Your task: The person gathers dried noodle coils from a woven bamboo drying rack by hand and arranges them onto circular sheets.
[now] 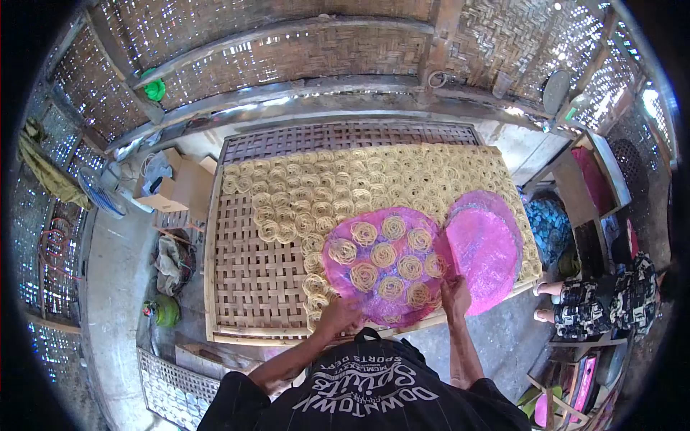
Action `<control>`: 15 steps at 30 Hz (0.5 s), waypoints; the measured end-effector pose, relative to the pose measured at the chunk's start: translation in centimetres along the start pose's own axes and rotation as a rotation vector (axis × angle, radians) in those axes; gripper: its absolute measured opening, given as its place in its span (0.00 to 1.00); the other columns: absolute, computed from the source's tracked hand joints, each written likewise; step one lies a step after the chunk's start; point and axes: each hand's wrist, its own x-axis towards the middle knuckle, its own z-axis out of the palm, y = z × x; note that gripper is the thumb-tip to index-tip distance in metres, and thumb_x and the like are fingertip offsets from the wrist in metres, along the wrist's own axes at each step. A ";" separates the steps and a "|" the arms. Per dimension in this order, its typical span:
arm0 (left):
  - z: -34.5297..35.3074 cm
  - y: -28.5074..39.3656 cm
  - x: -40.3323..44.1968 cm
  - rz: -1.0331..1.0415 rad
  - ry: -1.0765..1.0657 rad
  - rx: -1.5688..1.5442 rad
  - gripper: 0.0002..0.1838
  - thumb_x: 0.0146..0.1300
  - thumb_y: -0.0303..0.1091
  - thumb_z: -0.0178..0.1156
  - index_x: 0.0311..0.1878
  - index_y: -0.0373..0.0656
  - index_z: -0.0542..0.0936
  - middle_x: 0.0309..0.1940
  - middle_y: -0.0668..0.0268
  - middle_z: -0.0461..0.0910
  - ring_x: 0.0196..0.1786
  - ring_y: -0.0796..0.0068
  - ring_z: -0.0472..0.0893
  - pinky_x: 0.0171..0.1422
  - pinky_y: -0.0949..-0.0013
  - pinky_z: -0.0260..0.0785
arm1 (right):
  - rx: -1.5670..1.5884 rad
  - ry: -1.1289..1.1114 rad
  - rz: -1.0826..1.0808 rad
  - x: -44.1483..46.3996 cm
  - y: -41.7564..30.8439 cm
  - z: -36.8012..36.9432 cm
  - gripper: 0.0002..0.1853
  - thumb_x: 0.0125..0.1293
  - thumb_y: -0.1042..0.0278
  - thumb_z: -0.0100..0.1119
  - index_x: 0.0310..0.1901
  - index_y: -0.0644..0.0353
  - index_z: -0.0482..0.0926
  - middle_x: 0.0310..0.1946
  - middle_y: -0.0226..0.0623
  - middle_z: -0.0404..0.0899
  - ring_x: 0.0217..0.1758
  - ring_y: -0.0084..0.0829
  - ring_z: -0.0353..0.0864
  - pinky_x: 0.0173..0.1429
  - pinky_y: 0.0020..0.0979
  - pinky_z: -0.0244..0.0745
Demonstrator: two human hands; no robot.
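- black shirt with pale lettering, nearest the camera, at the bottom of the view.
- left hand: at the lower left edge of the pink round sheet; its fingers are too unclear to tell whether they grip it.
- right hand: fingers drawn in narrow, holding the lower right edge of the same sheet.
- that sheet lies over the near part of the woven rack, with coiled strand nests spread apart on it.
- just right of it, the pink discs overlap one another; they cover part of the packed rows of coils and reach past the rack's near edge.
- the rack's slats show bare at the left.
- left of the rack: cardboard box, fan and green canister.
- right of the rack: blue bundle, and below it another person in patterned clothes, near the rack's right corner.
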 end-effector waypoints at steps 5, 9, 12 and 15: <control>-3.4 1.7 5.3 0.176 0.492 0.204 0.14 0.60 0.43 0.65 0.45 0.45 0.84 0.34 0.57 0.83 0.39 0.56 0.83 0.46 0.57 0.76 | 0.275 -0.187 -0.335 0.5 -9.3 0.9 0.12 0.60 0.62 0.67 0.41 0.59 0.82 0.30 0.45 0.83 0.35 0.40 0.86 0.39 0.38 0.78; -3.4 1.0 10.1 0.287 0.652 0.324 0.12 0.59 0.36 0.64 0.43 0.43 0.83 0.42 0.57 0.82 0.47 0.55 0.81 0.53 0.57 0.74 | 0.143 -0.258 -0.740 2.1 -16.3 5.4 0.13 0.59 0.60 0.65 0.44 0.56 0.83 0.41 0.39 0.83 0.39 0.42 0.83 0.45 0.39 0.79; -3.3 0.7 11.6 0.272 0.643 0.271 0.10 0.58 0.34 0.63 0.42 0.42 0.83 0.43 0.56 0.82 0.47 0.54 0.81 0.54 0.55 0.74 | -0.064 -0.254 -0.961 4.0 -18.7 10.7 0.14 0.61 0.58 0.61 0.45 0.55 0.83 0.43 0.40 0.83 0.46 0.43 0.82 0.51 0.42 0.76; -3.6 0.6 11.6 0.263 0.617 0.227 0.10 0.58 0.32 0.62 0.43 0.41 0.82 0.44 0.54 0.82 0.49 0.52 0.80 0.58 0.54 0.72 | -0.309 -0.385 -1.013 4.6 -20.9 11.9 0.13 0.63 0.59 0.56 0.45 0.54 0.83 0.45 0.40 0.83 0.52 0.43 0.81 0.58 0.44 0.72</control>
